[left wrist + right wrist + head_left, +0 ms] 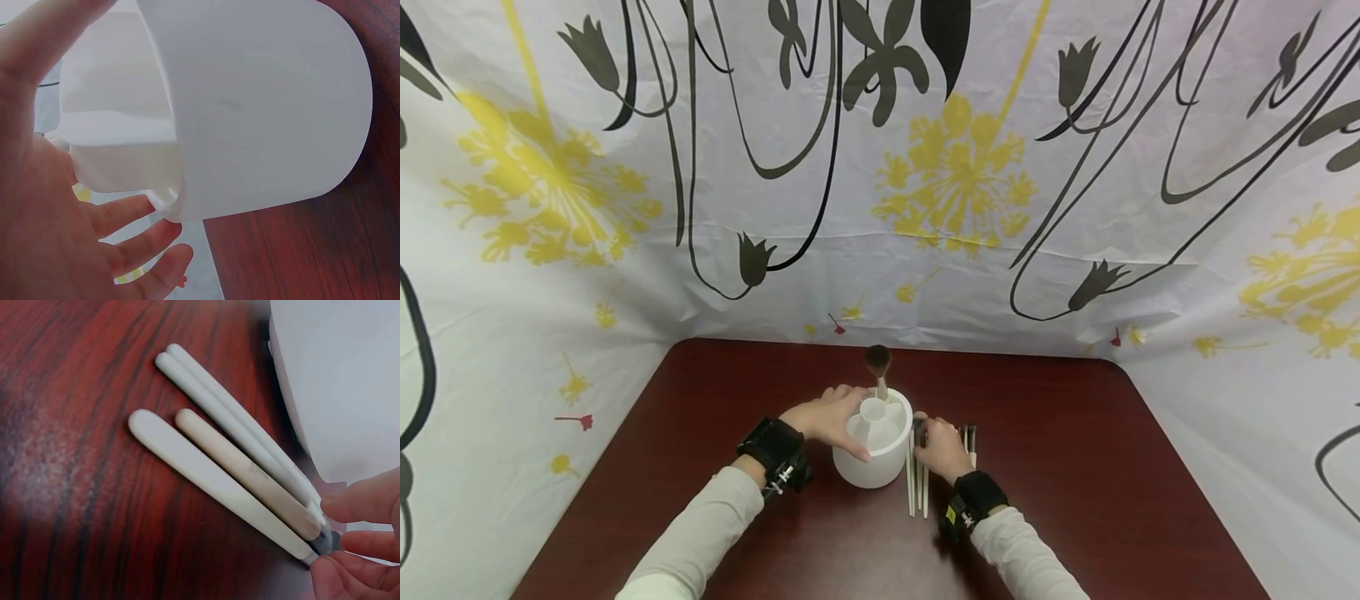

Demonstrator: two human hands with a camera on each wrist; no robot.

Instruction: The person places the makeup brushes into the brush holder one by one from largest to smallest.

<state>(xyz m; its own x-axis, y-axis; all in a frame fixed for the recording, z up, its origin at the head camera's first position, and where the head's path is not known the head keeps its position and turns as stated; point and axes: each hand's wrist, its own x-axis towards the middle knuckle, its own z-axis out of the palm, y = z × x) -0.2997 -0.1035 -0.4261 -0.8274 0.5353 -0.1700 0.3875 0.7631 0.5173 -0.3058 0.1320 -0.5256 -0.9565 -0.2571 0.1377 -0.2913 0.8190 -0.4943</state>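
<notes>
— So, what is seen between the hands?
— A white pot (pixel 882 468) is seen, set upright on the dark red-brown counter (pixel 1037 450). Its wall is smooth and plain, rounded in toward the base. Inside, it is divided by thin walls into compartments around a round central tube (pixel 872 408).
— And is anything held in it?
— An upright brush (pixel 878 365) is stood at the far side, head up, its bristles dark and flared.
— How are the hands placed?
— The pot is held at its rim by the left hand (pixel 831 419), its thumb laid on the near side and its fingers spread along the far side. By the right hand (pixel 942 447), fingers bent, the dark heads of some brushes (pixel 250 475) are pinched at the fingertips; how many are gripped cannot be told.
— How do those brushes look?
— They are laid on the counter just right of the pot, handles on the near side. Four handles are shown: two slim and pale, one beige with a faint marking, one broader and cream. Further brushes (pixel 972 437) are seen beyond the right hand.
</notes>
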